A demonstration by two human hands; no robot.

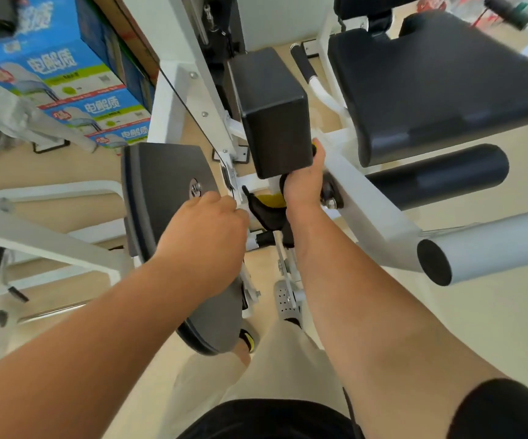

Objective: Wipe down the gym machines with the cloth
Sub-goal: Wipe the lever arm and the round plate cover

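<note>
Head view: the right hand (303, 182) reaches under the lower right corner of the machine's black block pad (272, 112). Its fingers are closed around a black and yellow cloth (267, 209), which bunches out just left of the wrist, beside the white frame (360, 191). The left hand (207, 223) lies knuckles up on the right edge of the grey plate (161, 179), fingers curled; whether they grip anything cannot be told. Blue boxes (50, 58) stand at upper left.
</note>
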